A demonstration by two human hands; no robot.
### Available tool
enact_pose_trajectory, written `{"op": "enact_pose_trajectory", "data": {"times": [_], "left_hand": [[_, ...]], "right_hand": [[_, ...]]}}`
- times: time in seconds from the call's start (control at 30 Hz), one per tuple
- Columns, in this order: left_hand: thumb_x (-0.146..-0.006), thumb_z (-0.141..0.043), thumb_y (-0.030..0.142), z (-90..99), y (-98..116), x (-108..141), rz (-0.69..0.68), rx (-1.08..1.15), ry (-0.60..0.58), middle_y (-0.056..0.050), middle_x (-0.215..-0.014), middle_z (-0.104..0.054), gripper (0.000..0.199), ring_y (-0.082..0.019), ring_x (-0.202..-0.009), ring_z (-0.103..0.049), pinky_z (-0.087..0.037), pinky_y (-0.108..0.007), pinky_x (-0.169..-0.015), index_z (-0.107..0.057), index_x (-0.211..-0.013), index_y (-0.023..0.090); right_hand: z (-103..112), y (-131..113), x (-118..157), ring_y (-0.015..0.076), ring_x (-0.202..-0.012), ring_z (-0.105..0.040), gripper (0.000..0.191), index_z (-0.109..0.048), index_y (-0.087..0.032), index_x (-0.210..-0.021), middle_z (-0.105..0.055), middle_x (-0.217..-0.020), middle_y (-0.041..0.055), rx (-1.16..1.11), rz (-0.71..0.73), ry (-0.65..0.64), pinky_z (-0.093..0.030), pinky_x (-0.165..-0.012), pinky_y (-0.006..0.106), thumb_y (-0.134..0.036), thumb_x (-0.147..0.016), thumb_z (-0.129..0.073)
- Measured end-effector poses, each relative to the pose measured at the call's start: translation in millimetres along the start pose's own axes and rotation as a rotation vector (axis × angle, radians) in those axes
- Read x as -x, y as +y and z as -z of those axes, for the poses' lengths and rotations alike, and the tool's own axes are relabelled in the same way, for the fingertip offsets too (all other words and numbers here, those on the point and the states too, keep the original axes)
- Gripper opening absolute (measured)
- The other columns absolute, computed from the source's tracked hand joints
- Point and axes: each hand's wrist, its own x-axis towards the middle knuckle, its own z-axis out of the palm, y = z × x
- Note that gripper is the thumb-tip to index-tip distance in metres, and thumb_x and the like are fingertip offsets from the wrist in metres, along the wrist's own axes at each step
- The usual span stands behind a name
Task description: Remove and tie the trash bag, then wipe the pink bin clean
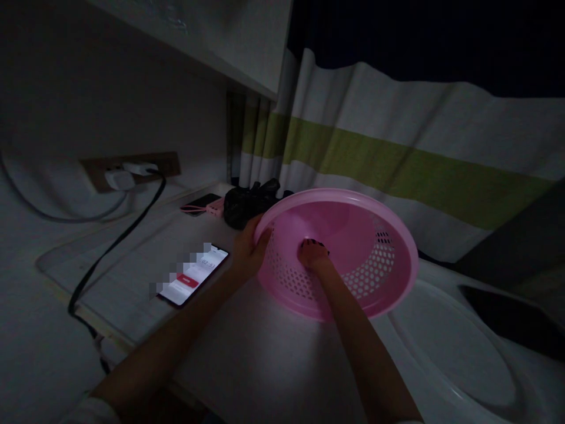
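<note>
A pink plastic basket (353, 227) with rows of round holes is tipped on its side on the white tabletop, its wide mouth turned toward me. My left hand (248, 250) grips the basket's left rim, with the thumb over the edge. Reaching inside, my right hand (314, 256) is at the inner wall near the bottom. Its fingers are curled, and a small dark patch shows around them; what it is I cannot make out in the dim light.
Left of the basket lies a lit phone (196, 277). Behind it are a black bag (247, 205), a dark phone and a pink item with a strap (215, 206). A black cable (119, 244) hangs from the wall socket (95, 175). A white round lid (459, 347) lies at right; a striped curtain (375, 141) hangs behind.
</note>
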Motion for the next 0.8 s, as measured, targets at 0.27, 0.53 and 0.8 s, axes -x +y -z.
{"op": "enact_pose_trajectory", "data": {"times": [0.27,0.53,0.8], "left_hand": [[-0.088,-0.045,0.044,0.9,-2,-1,0.002,0.034,-0.003,-0.007,-0.102,-0.065,0.041,-0.019,-0.09,-0.062,-0.051,-0.03,-0.078,-0.052,-0.117,0.016],[-0.091,-0.037,0.042,-5.9,-9,6,0.011,-0.057,0.029,-0.011,-0.11,-0.061,0.044,-0.022,-0.097,-0.061,-0.05,-0.036,-0.083,-0.043,-0.125,0.015],[-0.093,-0.035,0.037,-14.6,0,14,-0.027,-0.023,0.057,-0.013,-0.121,-0.054,0.041,-0.023,-0.111,-0.054,-0.045,-0.04,-0.093,-0.039,-0.128,0.015]], "right_hand": [[-1,2,-26,0.0271,-0.107,-0.056,0.043,-0.057,-0.008,-0.116,-0.057,-0.118,0.0216,0.009,-0.036,0.003,-0.044,-0.084,0.041,-0.023,-0.091,-0.025],[-3,8,-27,0.0289,-0.104,-0.057,0.045,-0.056,-0.006,-0.117,-0.058,-0.116,0.0235,0.041,-0.055,0.01,-0.046,-0.08,0.042,-0.024,-0.091,-0.025],[1,9,1,0.0275,-0.1,-0.06,0.043,-0.058,-0.005,-0.116,-0.061,-0.11,0.0243,0.102,0.015,-0.043,-0.047,-0.078,0.041,-0.02,-0.088,-0.028]]}}
